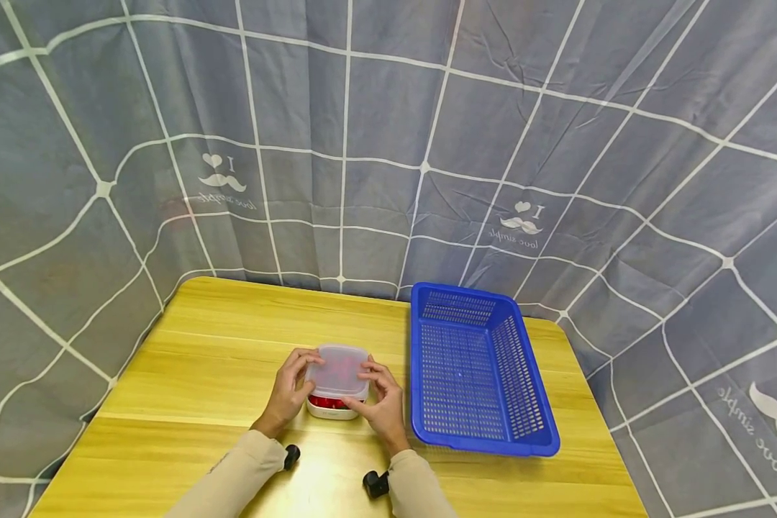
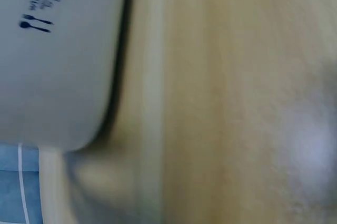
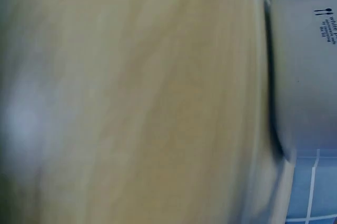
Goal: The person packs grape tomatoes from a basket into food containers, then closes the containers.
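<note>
A white food container (image 1: 332, 413) with red contents (image 1: 329, 403) sits on the table between the two hands. Over it is a translucent lid (image 1: 340, 370); along the front, the red contents show between lid and rim. My left hand (image 1: 288, 391) pinches the lid's left side, and my right hand (image 1: 383, 404) pinches its right side, thumbs toward the front. Dark lettering and a spoon-and-fork print mark the container's wall (image 2: 58, 71) in the left wrist view. That same container (image 3: 308, 81) stands at the right edge of the right wrist view, where part of a fingertip shows.
A blue perforated plastic basket (image 1: 421, 388) stands to the right of the container, close to my right hand. The wooden table (image 1: 201, 345) has a grey checked curtain (image 1: 298, 180) behind it and along both sides.
</note>
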Motion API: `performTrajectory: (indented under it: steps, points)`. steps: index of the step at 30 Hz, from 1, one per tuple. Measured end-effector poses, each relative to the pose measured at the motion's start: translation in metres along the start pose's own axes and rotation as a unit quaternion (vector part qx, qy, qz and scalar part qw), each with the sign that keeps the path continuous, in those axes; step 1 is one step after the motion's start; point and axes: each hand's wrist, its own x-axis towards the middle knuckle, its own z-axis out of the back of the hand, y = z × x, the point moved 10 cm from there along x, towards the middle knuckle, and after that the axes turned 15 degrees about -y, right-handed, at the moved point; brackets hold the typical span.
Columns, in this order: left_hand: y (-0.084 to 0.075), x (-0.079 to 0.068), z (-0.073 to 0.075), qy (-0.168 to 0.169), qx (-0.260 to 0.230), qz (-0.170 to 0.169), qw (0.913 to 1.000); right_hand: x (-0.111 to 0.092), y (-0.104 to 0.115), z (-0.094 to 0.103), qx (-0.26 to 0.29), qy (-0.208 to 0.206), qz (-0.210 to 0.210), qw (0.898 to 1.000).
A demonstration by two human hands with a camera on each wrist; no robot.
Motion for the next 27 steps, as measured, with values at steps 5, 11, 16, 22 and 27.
performTrajectory:
  steps: [5,11,16,22,27]
  points:
    - [0.025,-0.009,0.0,0.019,0.05,-0.002,0.9986,-0.002,-0.002,-0.002,-0.022,0.015,0.005,1.0]
    - [0.028,-0.014,-0.002,0.056,0.128,-0.023,0.99,-0.004,0.0,-0.003,-0.069,0.031,0.017,0.997]
    - [0.029,-0.018,-0.007,0.106,0.182,-0.029,0.9771,-0.005,-0.003,-0.003,-0.124,0.052,0.004,0.991]
    - [0.028,-0.024,-0.013,0.17,0.246,-0.053,0.9527,-0.006,-0.028,0.003,-0.15,0.063,0.003,0.987]
    - [0.032,-0.026,-0.013,0.204,0.287,-0.051,0.9346,-0.004,-0.038,0.004,-0.201,0.076,0.042,0.976]
